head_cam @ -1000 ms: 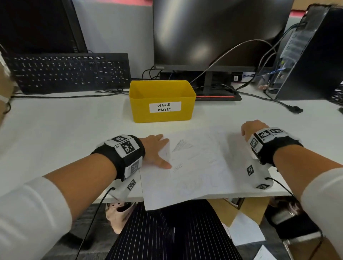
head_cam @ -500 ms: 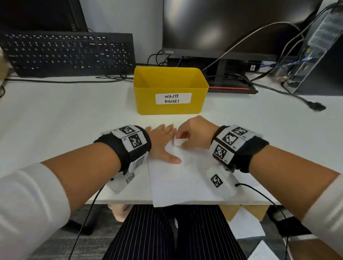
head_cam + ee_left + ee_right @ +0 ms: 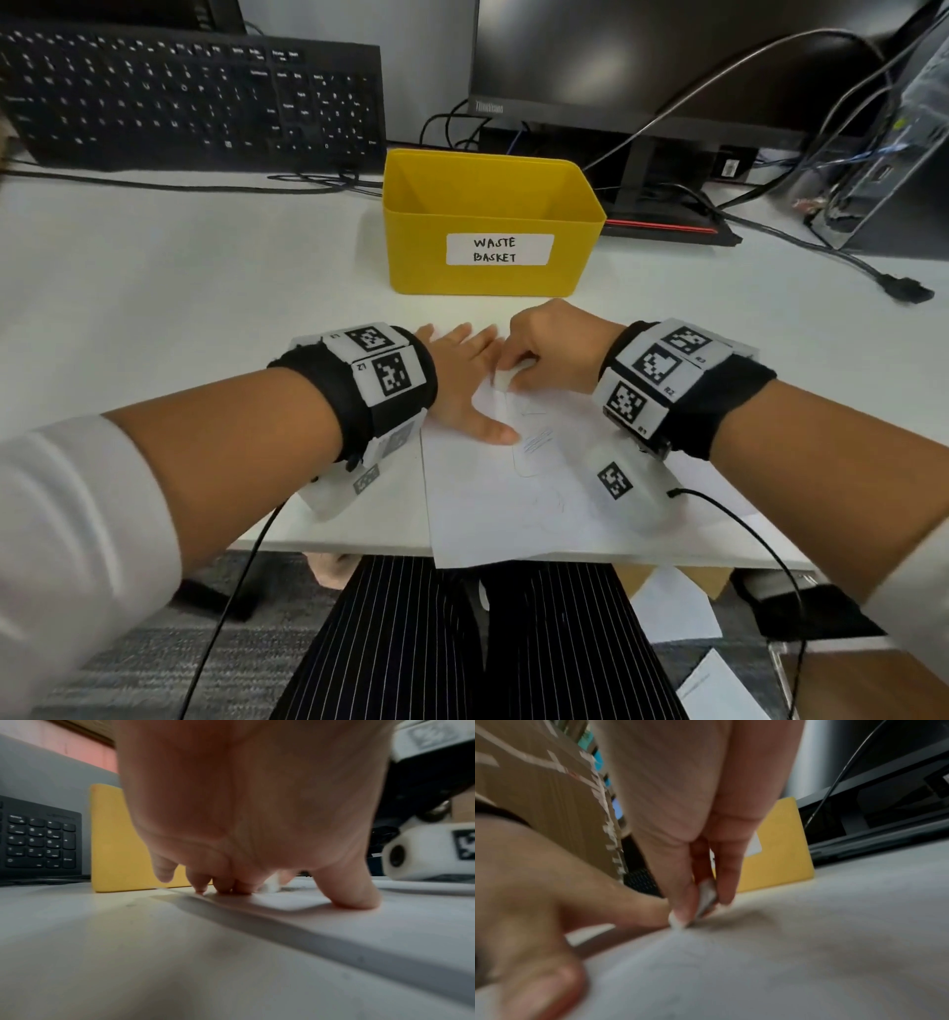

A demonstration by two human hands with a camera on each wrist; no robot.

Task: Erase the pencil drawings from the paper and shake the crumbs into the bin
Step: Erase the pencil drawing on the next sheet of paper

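Note:
A white sheet of paper (image 3: 513, 503) with faint pencil lines lies at the desk's near edge, its lower corner hanging over. My left hand (image 3: 462, 380) lies flat with spread fingers on the sheet's upper left corner, thumb pressing down (image 3: 352, 898). My right hand (image 3: 549, 349) pinches a small white eraser (image 3: 506, 377) between thumb and fingers and holds it against the paper right beside the left fingertips; the right wrist view shows the eraser (image 3: 706, 898) touching the sheet. The yellow bin (image 3: 493, 226) labelled "waste basket" stands just behind both hands.
A black keyboard (image 3: 190, 97) leans at the back left. A monitor (image 3: 667, 67) on its stand sits behind the bin, with cables and a computer tower (image 3: 904, 154) at the back right. Bare white desk (image 3: 179, 288) stretches to the left.
My right hand moved from the sheet's right edge to its upper left, beside the left hand, and now rubs the eraser there. The left hand stayed put.

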